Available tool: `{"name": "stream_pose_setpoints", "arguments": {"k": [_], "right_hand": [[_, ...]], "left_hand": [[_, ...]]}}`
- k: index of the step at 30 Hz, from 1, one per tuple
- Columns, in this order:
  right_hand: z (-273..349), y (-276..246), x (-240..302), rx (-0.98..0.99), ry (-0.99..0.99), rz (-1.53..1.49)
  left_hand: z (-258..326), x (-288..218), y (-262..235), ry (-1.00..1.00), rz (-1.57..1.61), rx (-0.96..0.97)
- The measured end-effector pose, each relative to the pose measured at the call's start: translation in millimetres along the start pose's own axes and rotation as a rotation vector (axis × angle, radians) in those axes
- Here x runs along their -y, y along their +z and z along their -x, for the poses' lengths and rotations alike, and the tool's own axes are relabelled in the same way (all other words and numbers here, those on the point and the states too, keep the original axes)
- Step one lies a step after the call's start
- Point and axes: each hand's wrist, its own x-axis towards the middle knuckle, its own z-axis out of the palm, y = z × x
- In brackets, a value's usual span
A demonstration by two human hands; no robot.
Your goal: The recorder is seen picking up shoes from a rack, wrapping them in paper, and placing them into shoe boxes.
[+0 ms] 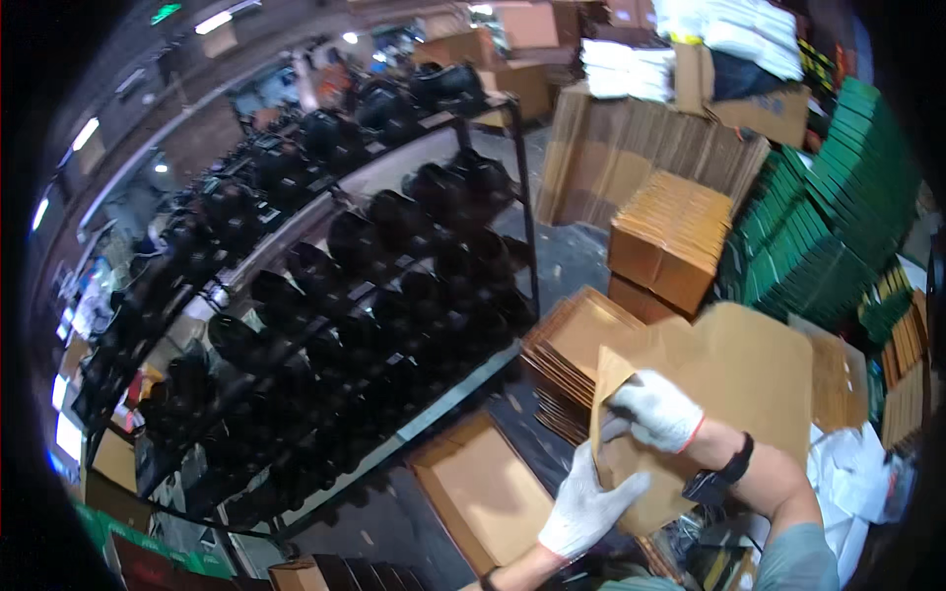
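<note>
In front of me a tan cardboard sheet [754,369] stands tilted, its left edge folded up into a narrow flap. My right hand [660,412], in a white glove with a red cuff edge, is closed on that folded edge. Lower down, my left hand [589,504], also white-gloved, lies against the sheet's lower left edge with its thumb spread away from the fingers. Some of its fingertips are hard to make out near the fold. A dark band and watch [719,471] sit on my right wrist. Below my left hand lies a shallow cardboard tray [478,483].
Left, a dark metal rack [527,197] carries rows of black rounded objects [355,241]. Beyond the sheet are stacked cardboard trays [562,345], a bundle of folded cartons [665,241] and flat cardboard [631,148]. Green stacked pieces [818,227] and white plastic bags [852,478] are at right.
</note>
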Motion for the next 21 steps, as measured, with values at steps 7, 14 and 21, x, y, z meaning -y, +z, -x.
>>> {"name": "stream_pose_setpoints", "arguments": {"k": [7,14,21], "right_hand": [[-288.9,-39.6,133.2,-0.553,-0.576,0.447],[-556.5,-86.7,242.1,-0.059,0.143,0.738],[-497.9,-127.3,152.7,-0.095,-0.207,-0.257]], "left_hand": [[42.8,18.9,-147.2,-0.245,0.198,-0.481],[127.2,92.8,-224.9,-0.298,0.026,-0.643],[174.2,136.3,-254.5,-0.525,-0.124,-0.837]]}}
